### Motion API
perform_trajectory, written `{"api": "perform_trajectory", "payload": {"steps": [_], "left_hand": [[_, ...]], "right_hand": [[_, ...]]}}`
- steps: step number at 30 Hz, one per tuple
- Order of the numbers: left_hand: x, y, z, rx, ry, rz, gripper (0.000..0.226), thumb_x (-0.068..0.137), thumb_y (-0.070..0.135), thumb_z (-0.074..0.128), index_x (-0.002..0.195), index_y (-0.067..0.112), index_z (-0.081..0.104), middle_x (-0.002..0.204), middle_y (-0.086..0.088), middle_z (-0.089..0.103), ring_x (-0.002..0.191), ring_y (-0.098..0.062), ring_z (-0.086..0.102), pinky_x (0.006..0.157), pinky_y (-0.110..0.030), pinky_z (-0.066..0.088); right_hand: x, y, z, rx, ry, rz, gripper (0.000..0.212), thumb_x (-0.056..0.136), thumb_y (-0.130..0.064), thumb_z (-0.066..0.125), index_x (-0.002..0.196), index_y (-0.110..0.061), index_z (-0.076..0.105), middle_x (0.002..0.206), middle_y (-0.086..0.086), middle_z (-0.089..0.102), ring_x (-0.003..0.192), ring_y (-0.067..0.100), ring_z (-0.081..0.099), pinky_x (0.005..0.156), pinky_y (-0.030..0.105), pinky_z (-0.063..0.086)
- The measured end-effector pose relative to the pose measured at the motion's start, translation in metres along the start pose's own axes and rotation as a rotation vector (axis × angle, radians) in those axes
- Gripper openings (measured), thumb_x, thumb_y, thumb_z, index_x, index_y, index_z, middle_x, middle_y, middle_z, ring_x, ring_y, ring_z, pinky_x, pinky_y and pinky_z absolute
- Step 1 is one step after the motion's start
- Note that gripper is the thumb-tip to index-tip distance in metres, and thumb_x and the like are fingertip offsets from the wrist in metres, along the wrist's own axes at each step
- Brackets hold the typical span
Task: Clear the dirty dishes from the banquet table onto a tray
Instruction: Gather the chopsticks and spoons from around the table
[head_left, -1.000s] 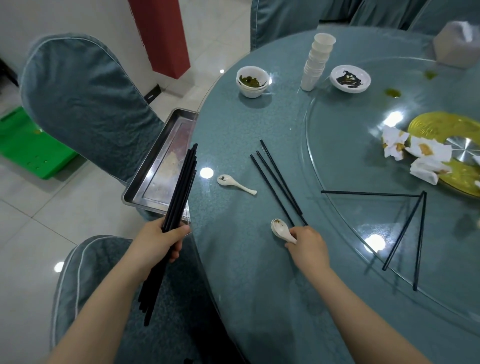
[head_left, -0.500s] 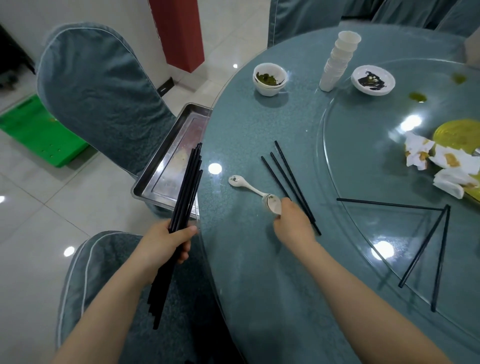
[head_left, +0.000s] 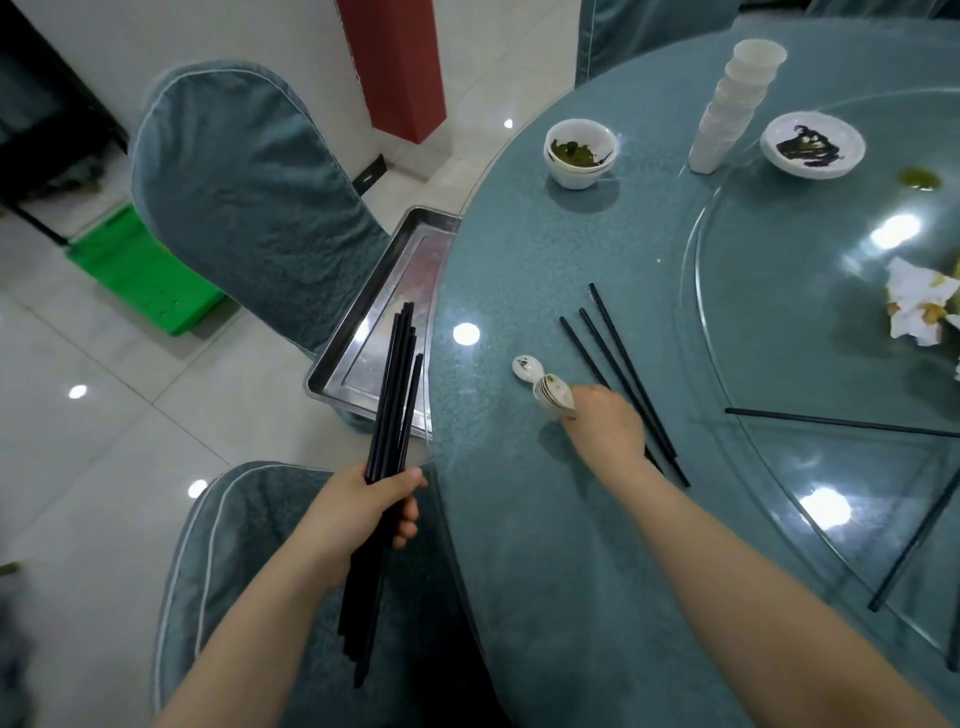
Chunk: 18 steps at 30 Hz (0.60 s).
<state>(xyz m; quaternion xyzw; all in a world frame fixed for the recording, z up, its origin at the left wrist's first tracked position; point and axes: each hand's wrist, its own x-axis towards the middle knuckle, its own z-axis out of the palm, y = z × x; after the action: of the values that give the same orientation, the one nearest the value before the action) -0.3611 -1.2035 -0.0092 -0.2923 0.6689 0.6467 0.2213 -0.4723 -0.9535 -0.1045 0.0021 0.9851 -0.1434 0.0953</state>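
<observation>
My left hand (head_left: 366, 506) grips a bundle of black chopsticks (head_left: 396, 384) beside the table edge, their tips over the steel tray (head_left: 374, 317). My right hand (head_left: 605, 423) holds a white spoon (head_left: 556, 389) low over the round table (head_left: 545, 260); its bowl overlaps the handle of a second white spoon (head_left: 527, 366) lying on the table. Three black chopsticks (head_left: 618, 358) lie just right of my right hand. A white bowl (head_left: 581, 151) with green scraps, a stack of white cups (head_left: 732, 104) and a small dish (head_left: 813, 144) with dark sauce stand farther back.
The tray rests on a covered chair (head_left: 234, 197) left of the table. A glass turntable (head_left: 831, 322) carries more loose chopsticks (head_left: 841, 423), crumpled napkins (head_left: 919, 301) and a green smear. Another chair (head_left: 249, 571) is under my left arm. A green crate (head_left: 140, 270) sits on the floor.
My right hand picked a spoon off the table near the chopsticks and carried it left to the second spoon. My left hand kept its hold on the bundle.
</observation>
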Motion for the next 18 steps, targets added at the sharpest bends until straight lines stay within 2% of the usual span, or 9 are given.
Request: {"api": "perform_trajectory", "payload": {"steps": [5,11,15,18], "left_hand": [[0.000,0.003,0.006,0.010,-0.020,-0.017,0.014,0.091,0.013,0.059,0.083,0.002,0.060,0.053,-0.006,0.056,0.043,-0.016,0.053,0.040,-0.023,0.043],[-0.004,0.006,0.007,-0.051,-0.045,-0.047,0.011,0.093,0.011,0.056,0.086,0.003,0.059,0.055,-0.006,0.061,0.045,-0.015,0.056,0.041,-0.022,0.045],[-0.007,0.004,0.008,-0.108,-0.072,-0.079,0.011,0.093,0.011,0.055,0.087,0.003,0.058,0.062,-0.009,0.067,0.047,-0.014,0.060,0.042,-0.022,0.049],[-0.009,0.001,0.009,-0.123,-0.081,-0.088,0.011,0.093,0.012,0.055,0.087,0.003,0.058,0.065,-0.011,0.068,0.048,-0.015,0.060,0.042,-0.023,0.049]], "right_hand": [[-0.021,0.021,-0.002,0.029,-0.038,0.039,0.015,0.086,-0.025,0.057,0.097,-0.015,0.061,0.097,0.004,0.057,0.071,0.024,0.052,0.055,0.028,0.033],[-0.040,0.037,-0.007,0.131,-0.114,0.056,0.019,0.085,-0.024,0.062,0.102,-0.016,0.065,0.100,0.006,0.059,0.085,0.027,0.059,0.070,0.037,0.049],[-0.059,0.051,-0.006,0.034,-0.066,-0.003,0.015,0.088,-0.026,0.060,0.096,-0.015,0.062,0.092,0.003,0.063,0.082,0.028,0.061,0.060,0.032,0.040],[-0.075,0.057,-0.008,0.083,-0.068,0.040,0.009,0.086,-0.024,0.059,0.088,-0.015,0.060,0.081,0.002,0.065,0.074,0.027,0.059,0.055,0.031,0.036]]}}
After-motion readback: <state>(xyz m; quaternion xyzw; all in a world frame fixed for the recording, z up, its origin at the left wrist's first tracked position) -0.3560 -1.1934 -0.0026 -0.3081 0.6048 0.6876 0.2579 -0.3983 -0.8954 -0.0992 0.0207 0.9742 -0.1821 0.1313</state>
